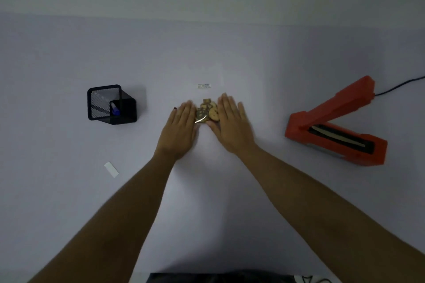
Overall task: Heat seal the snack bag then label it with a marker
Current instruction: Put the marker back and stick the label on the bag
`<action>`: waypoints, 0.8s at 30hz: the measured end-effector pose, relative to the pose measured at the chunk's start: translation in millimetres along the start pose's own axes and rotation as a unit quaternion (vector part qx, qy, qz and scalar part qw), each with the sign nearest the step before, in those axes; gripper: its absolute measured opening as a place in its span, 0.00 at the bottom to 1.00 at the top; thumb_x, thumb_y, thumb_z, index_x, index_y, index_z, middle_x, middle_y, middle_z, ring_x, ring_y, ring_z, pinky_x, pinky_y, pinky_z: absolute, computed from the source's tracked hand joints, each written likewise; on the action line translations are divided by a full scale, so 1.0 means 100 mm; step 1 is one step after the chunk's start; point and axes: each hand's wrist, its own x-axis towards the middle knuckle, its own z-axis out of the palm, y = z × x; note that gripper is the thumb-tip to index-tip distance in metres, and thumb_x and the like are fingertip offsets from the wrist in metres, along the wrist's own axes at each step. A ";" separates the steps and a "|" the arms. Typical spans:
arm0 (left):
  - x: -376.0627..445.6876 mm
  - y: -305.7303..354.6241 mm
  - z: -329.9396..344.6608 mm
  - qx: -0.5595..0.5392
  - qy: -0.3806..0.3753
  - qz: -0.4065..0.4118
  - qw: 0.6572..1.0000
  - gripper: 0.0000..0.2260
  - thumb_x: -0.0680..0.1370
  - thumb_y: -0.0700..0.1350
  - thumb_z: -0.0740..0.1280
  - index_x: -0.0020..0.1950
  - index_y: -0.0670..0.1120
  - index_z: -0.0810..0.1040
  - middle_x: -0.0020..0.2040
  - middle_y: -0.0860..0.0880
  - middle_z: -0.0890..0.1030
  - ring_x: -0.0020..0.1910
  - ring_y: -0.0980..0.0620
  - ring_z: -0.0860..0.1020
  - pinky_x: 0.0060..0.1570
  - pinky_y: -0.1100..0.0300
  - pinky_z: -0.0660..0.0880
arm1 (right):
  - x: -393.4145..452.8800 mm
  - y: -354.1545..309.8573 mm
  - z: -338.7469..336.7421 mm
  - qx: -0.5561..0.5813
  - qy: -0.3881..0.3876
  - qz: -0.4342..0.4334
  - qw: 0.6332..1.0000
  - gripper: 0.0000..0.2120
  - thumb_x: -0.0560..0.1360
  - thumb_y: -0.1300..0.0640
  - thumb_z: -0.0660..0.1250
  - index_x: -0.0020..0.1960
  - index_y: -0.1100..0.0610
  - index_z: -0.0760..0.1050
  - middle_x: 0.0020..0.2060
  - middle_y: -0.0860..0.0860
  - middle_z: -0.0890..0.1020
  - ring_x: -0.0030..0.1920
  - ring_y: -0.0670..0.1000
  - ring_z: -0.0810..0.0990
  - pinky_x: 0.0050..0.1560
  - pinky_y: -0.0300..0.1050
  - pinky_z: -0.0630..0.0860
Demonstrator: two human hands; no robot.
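A clear snack bag (pixel 206 111) of round biscuits lies flat in the middle of the white table; a small printed tag (pixel 204 86) at its far end marks the bag's top. My left hand (pixel 181 126) rests flat against the bag's left side, fingers extended. My right hand (pixel 232 122) lies flat against its right side, thumb touching the biscuits. Neither hand grips the bag. A red heat sealer (pixel 335 126) stands at the right with its arm raised. A blue-capped marker (pixel 115 109) sits in a black mesh pen holder (pixel 110 104) at the left.
A black power cord (pixel 400 86) runs from the sealer off the right edge. A small white label strip (pixel 111 169) lies near the left front. The white table (pixel 207 190) meets a pale wall at the back.
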 end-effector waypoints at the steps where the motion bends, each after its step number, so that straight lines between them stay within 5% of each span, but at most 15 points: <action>1: 0.06 -0.04 -0.02 0.002 -0.001 -0.003 1.000 0.24 0.81 0.49 0.49 0.73 0.35 0.62 0.73 0.36 0.65 0.72 0.39 0.64 0.72 0.46 0.58 | 0.08 0.00 -0.02 -0.001 -0.001 0.001 1.000 0.37 0.78 0.37 0.48 0.75 0.64 0.60 0.75 0.60 0.63 0.75 0.58 0.60 0.75 0.58 0.53; 11: 0.00 0.01 -0.19 -0.008 0.005 -0.024 1.000 0.25 0.81 0.47 0.49 0.76 0.36 0.53 0.76 0.38 0.57 0.75 0.41 0.58 0.74 0.47 0.54 | -0.06 -0.07 -0.16 0.010 0.012 -0.001 1.000 0.37 0.79 0.38 0.46 0.77 0.64 0.54 0.77 0.59 0.57 0.77 0.57 0.54 0.76 0.56 0.49; 20: -0.84 0.37 -0.15 -0.098 -0.030 -0.081 0.991 0.34 0.77 0.62 0.33 0.77 0.42 0.42 0.78 0.44 0.44 0.77 0.48 0.45 0.74 0.53 0.41 | -1.24 -0.22 0.00 -0.027 -0.015 0.038 0.999 0.35 0.79 0.39 0.48 0.75 0.65 0.59 0.74 0.61 0.63 0.75 0.59 0.61 0.72 0.62 0.60; 24: -1.15 0.43 -0.16 -0.113 -0.032 -0.082 0.990 0.33 0.77 0.62 0.35 0.77 0.43 0.40 0.78 0.44 0.43 0.77 0.49 0.43 0.74 0.55 0.39 | -1.73 -0.29 0.02 -0.038 -0.027 0.071 0.996 0.36 0.80 0.37 0.42 0.75 0.64 0.59 0.75 0.60 0.62 0.75 0.59 0.60 0.75 0.59 0.52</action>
